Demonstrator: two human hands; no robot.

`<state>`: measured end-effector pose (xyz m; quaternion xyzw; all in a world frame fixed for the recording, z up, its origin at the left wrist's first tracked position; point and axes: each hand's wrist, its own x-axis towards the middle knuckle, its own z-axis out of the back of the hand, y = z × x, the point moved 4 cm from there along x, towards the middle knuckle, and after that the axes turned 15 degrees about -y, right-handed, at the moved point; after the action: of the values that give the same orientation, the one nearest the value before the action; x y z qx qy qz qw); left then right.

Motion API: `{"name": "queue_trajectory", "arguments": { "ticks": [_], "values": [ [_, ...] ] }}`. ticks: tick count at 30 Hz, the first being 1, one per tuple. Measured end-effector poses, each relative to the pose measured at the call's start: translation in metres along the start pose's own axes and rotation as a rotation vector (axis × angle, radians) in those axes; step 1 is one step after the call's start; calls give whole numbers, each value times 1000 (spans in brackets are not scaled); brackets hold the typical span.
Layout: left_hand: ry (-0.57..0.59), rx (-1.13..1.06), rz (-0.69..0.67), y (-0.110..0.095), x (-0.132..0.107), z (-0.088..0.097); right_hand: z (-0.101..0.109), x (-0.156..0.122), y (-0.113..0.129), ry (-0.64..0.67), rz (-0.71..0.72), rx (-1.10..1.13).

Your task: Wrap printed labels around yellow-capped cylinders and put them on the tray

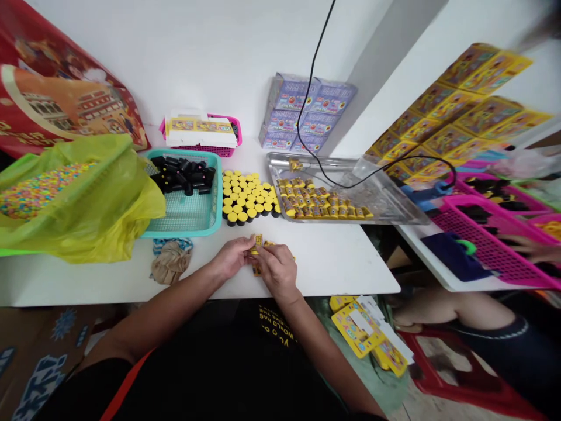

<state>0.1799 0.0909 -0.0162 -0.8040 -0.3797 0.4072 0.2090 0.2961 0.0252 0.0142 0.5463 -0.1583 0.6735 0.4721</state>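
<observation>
The left hand point(230, 257) and the right hand point(278, 272) meet over a small yellow packet point(258, 244), their fingers curled closed and pinching it from 2 sides, close above the white table point(333, 269) near its front edge. The fingers hide most of the packet, so its exact shape is hard to tell. Just left of the hands lies a crumpled brown cloth point(170, 263). Straight ahead, yellow-topped black tubes point(248, 196) stand packed together. To their right, a metal tray point(350, 219) holds rows of yellow packets point(322, 202), and to their left, a teal basket point(184, 231) holds black caps point(184, 175). A black cord point(313, 99) droops across the tray, with purple boxes point(307, 114) stacked behind it. A green plastic bag point(74, 222) of colored beads point(44, 190) slumps at the far left. Off to the right, a co-worker's hand point(526, 248) reaches over a pink basket point(482, 245), and yellow cards point(357, 324) lie piled below the table edge
</observation>
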Motion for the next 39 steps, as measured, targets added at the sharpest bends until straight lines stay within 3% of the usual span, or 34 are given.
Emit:
{"name": "queue_trajectory", "arguments": {
  "ticks": [5,13,22,26,30,34,39],
  "values": [
    [64,-9,15,-2,-1,-2,-1,-1,-4,-40,-178,40],
    [68,-25,38,-1,0,-1,-9,-3,-1,0,-72,5],
    [39,24,38,6,-2,0,-7,-1,-4,-63,-122,89],
    [82,-4,26,0,-3,-2,-5,-2,-6,-22,-152,36],
    [71,-26,73,-2,-2,-2,-6,-3,-5,5,-90,-27],
    [19,-12,45,-2,0,0,-10,-2,-2,22,-29,-87],
    [-45,19,-10,1,1,4,-14,-1,-3,-17,-115,45]
  ]
}}
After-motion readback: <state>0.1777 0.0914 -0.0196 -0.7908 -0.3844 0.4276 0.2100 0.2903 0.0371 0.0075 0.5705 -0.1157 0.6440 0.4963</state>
